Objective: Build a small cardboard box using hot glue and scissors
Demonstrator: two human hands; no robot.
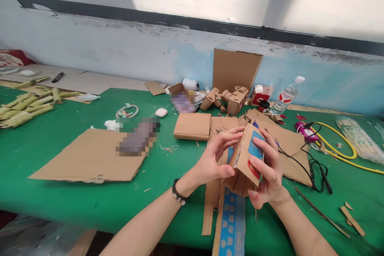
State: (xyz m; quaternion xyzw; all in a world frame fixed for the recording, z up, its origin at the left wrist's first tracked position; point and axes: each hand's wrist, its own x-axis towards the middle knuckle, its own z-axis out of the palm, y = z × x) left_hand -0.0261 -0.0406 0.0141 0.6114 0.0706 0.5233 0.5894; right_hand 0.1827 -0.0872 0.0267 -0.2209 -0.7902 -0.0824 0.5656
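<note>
Between my hands is a small folded cardboard box (244, 168), tilted, with blue and red print on one face and an open side toward me. My left hand (220, 152) grips its left edge, thumb at the near corner. My right hand (270, 168) wraps round the printed right side, fingers across the print. Under the box lie a cardboard strip with blue print (229, 224) and a plain narrow strip (208, 216). Just beyond my left hand rests a flat closed cardboard box (192, 126).
A large cardboard sheet (81, 154) lies left on the green table. Behind stand cardboard camera models (235, 100) and a water bottle (286, 96). To the right are a yellow cable (345, 140), a black cord (322, 176) and bagged sticks (360, 136). Peeled stalks (27, 108) sit far left.
</note>
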